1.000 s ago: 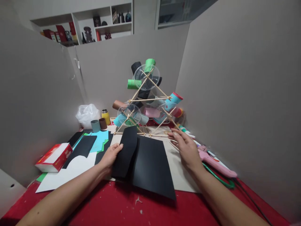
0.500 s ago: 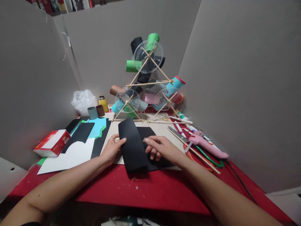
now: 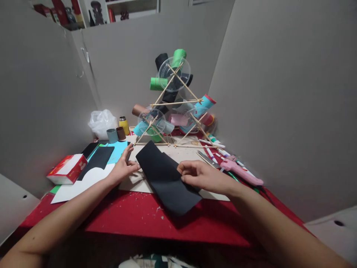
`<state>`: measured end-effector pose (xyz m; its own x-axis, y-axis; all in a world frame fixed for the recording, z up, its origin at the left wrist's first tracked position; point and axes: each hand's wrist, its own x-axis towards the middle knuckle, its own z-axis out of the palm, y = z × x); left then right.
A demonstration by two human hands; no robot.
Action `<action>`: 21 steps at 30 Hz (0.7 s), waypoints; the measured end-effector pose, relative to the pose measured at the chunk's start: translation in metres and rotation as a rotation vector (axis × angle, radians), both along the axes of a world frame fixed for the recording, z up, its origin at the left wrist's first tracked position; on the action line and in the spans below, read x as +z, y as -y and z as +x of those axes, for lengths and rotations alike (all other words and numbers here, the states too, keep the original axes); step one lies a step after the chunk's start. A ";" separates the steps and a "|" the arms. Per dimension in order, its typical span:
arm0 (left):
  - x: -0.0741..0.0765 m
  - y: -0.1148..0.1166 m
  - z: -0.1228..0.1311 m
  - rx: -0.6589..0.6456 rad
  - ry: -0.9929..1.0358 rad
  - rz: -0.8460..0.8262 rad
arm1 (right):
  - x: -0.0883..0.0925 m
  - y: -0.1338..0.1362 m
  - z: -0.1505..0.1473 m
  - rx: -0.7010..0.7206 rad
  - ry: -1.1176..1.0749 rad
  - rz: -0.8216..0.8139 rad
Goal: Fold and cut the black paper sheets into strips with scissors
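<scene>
A sheet of black paper point(image 3: 164, 178) lies slantwise over the front of a beige board point(image 3: 126, 185), its near corner reaching over the red tablecloth. My right hand point(image 3: 195, 173) pinches the sheet's right edge between thumb and fingers. To the left of the paper, my left hand point(image 3: 124, 167) is open, thumb and fingers spread, its thumb close to the sheet's left edge. Part of another dark edge shows behind the sheet; whether it is a second piece I cannot tell.
Behind the paper stands a model of sticks point(image 3: 175, 102), clear discs and coloured paper tubes. On the left are a red box point(image 3: 67, 169), white paper point(image 3: 72, 190), blue paper point(image 3: 118, 149) and a plastic bag point(image 3: 102, 123). A pink glue gun point(image 3: 242, 171), scissors point(image 3: 208, 159) and markers lie right.
My left hand has let go of the black paper and moved left, opening. My right hand now grips the sheet, which has turned and swung toward the right. The camera view has tilted up.
</scene>
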<state>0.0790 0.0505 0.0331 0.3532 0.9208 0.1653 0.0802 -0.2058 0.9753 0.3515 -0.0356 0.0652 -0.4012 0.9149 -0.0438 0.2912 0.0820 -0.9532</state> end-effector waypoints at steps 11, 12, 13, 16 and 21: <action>0.016 0.024 -0.022 -0.527 -0.227 -0.155 | 0.016 0.029 -0.003 0.026 0.124 0.162; 0.018 0.027 -0.023 -0.525 -0.251 -0.141 | 0.018 0.028 -0.002 -0.007 0.133 0.189; 0.018 0.029 -0.024 -0.491 -0.266 -0.100 | 0.019 0.028 -0.001 -0.045 0.141 0.226; 0.014 0.033 -0.022 -0.232 -0.247 0.104 | 0.024 0.029 0.003 -0.195 0.138 0.380; -0.007 0.036 -0.021 0.066 -0.145 0.247 | 0.005 0.040 0.012 -0.306 0.018 0.541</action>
